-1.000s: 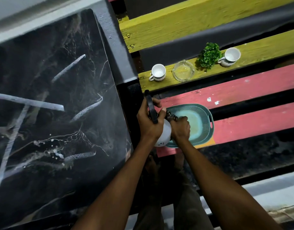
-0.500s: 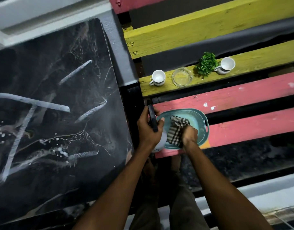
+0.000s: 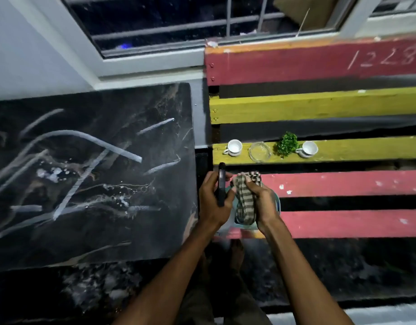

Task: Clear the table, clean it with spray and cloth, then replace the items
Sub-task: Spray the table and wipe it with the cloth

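The black marble table (image 3: 89, 174) fills the left, bare except for wet droplets. My left hand (image 3: 211, 202) grips a spray bottle (image 3: 221, 186) with a black trigger head and a white body. My right hand (image 3: 263, 202) holds a brown checked cloth (image 3: 245, 200) lifted over a teal tray (image 3: 277, 205), which is mostly hidden under my hands. The tray rests on the red slats of a bench. On the yellow slat behind stand a white cup (image 3: 234, 147), a glass ashtray (image 3: 259, 151), a small green plant (image 3: 287, 144) and a second white cup (image 3: 308, 149).
The painted bench (image 3: 343, 184) has red and yellow slats with dark gaps between them. A barred window (image 3: 202, 19) runs along the wall behind. The floor (image 3: 343, 266) below is dark, and my feet show under my arms.
My right hand has pulled the checked cloth up out of the teal tray. My view has tilted up, bringing the window and the bench back into sight. The left hand still holds the spray bottle.
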A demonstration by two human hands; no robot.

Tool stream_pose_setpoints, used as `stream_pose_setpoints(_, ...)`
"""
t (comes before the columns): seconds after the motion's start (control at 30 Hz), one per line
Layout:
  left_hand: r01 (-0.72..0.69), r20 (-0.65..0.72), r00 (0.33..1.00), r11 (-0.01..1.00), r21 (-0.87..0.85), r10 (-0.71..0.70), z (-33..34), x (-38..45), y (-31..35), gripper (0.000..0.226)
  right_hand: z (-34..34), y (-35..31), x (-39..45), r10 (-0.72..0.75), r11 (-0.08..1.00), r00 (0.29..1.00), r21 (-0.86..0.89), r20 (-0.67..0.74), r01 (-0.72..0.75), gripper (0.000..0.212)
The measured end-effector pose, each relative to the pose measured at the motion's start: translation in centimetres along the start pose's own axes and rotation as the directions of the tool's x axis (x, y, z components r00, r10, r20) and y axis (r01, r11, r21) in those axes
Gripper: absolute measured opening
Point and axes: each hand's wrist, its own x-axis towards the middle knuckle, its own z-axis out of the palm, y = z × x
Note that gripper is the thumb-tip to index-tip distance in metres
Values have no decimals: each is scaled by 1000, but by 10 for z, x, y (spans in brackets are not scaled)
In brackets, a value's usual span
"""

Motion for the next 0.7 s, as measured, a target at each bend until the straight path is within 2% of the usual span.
stream_pose_setpoints(0.1, 39, -121, 992, 998, -40, -44, -23, -8, 18, 29, 26, -7, -20, -83, 984, 995, -157, 50, 90, 45)
stream_pose_setpoints(0.2, 56, -204, 977, 998, -41, -63, -53, -16, 28, 16, 51, -9, -35, -119, 952, 981, -262, 155, 157, 15)
stream_pose_setpoints(0.3, 103, -256, 961, 994, -32, -108, -86, -26, 32, 6, 78, -2, -46, -103, 913, 968, -363, 230, 184, 5)
stream_pose_setpoints(0.47, 153, -321, 932, 986, -68, -166, -147, -43, 25, 4, 125, 23, -62, -93, 896, 959, -397, 269, 198, 9)
stream_pose_setpoints(0.6, 239, -358, 902, 970, -49, -241, -200, -49, 5, 16, 167, 52, -71, -69, 916, 980, -376, 189, 137, 14)
stream_pose_setpoints(0.7, 268, -326, 906, 962, -47, -269, -245, -51, -13, 11, 202, 77, -79, -36, 936, 990, -342, 138, 81, 23)
